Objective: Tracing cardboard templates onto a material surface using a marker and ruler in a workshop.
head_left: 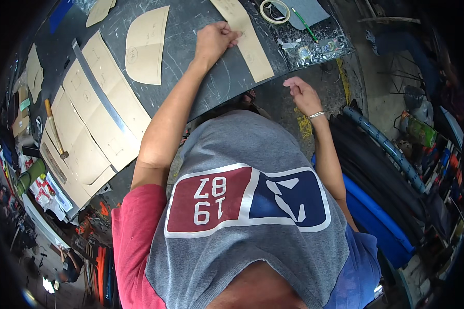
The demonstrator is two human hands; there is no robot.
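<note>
My left hand (215,44) reaches over the dark table to a long tan card strip (251,47). Its thumb and fingertips are pressed together on the strip's left edge; whether they pinch the card or something small on it does not show. Just off the table's front edge, my right hand (305,98) hangs in the air with a bracelet at the wrist. Its forefinger points toward the strip's near end, the other fingers loosely bent, and I see nothing in it. Left of my left hand lies a curved tan card pattern (148,46).
Large marked card sheets (77,121) cover the left side, with a metal ruler (100,90) and a hammer (55,129) on them. A tape roll (275,11) and green pencil (305,24) lie at the far right corner. Dark and blue rolls (376,170) stand right of me.
</note>
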